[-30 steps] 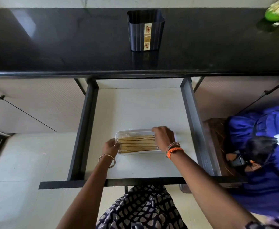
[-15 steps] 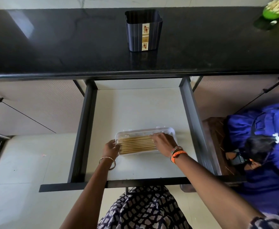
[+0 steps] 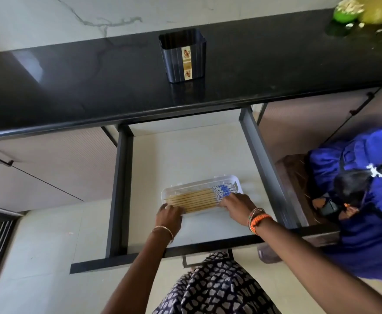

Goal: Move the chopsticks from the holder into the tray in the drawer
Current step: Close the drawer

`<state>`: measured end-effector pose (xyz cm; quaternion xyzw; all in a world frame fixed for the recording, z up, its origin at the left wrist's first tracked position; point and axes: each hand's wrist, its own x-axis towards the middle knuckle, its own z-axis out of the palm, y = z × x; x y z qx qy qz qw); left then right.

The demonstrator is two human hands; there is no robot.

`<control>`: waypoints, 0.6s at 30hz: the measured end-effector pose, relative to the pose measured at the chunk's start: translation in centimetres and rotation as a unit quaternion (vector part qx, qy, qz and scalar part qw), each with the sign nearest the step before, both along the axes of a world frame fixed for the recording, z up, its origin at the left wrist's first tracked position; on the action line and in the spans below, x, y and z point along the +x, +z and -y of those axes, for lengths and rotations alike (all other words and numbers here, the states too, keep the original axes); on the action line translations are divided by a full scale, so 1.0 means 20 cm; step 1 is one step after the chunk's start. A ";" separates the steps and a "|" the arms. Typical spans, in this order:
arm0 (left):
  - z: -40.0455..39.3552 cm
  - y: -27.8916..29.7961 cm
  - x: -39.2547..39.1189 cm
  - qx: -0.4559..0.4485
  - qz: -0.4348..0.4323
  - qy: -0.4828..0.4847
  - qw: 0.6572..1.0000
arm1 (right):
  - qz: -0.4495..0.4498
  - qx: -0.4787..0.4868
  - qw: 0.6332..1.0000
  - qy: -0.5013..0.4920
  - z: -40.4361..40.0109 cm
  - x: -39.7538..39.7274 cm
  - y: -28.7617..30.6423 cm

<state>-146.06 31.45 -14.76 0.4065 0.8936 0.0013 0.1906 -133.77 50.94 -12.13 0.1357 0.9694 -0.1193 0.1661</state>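
1. My left hand [image 3: 168, 215] rests at the left end of the clear rectangular plastic tray [image 3: 237, 180]. Its fingers are curled loosely over the near-left corner and touch the rim and the chopstick tips there.
2. My right hand [image 3: 238, 203] lies palm down at the near-right part of the tray. Its fingers [image 3: 228, 199] are nearly straight and press on the patterned ends of the chopsticks. I cannot tell whether any stick is pinched between them.
3. The bundle of pale wooden chopsticks with blue-and-white patterned ends [image 3: 194, 200] lies flat inside the tray, side by side along its length, plain tips to the left and patterned ends to the right.
4. The tray sits on the pale floor of the open dark-framed drawer [image 3: 119, 189], toward the front and a little right of centre.
5. The dark ribbed plastic holder with a floral strip down its front [image 3: 183, 56] stands upright on the glossy black stone surface [image 3: 72, 82], well behind the drawer. No sticks show above its rim.
6. A thin gold bangle [image 3: 164, 230] circles my left wrist. Orange and beaded bands [image 3: 256, 218] circle my right.
7. To the right of the drawer another person in blue clothing [image 3: 366, 211] is crouched low. A green bowl [image 3: 344, 13] stands at the far right of the surface.
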 end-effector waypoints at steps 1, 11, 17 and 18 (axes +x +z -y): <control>0.01 0.01 0.00 -0.002 0.004 0.012 1.000 | 0.010 -0.012 1.000 -0.002 0.01 0.00 0.01; 0.06 0.21 0.03 0.048 0.134 0.028 0.989 | 0.013 -0.080 0.994 -0.067 0.07 0.05 0.15; 0.16 0.44 0.30 0.070 0.218 -0.042 0.972 | 0.008 -0.084 0.996 0.034 0.16 0.40 0.32; 0.15 0.45 0.32 0.065 0.202 -0.038 0.977 | -0.018 -0.059 0.997 0.037 0.18 0.42 0.30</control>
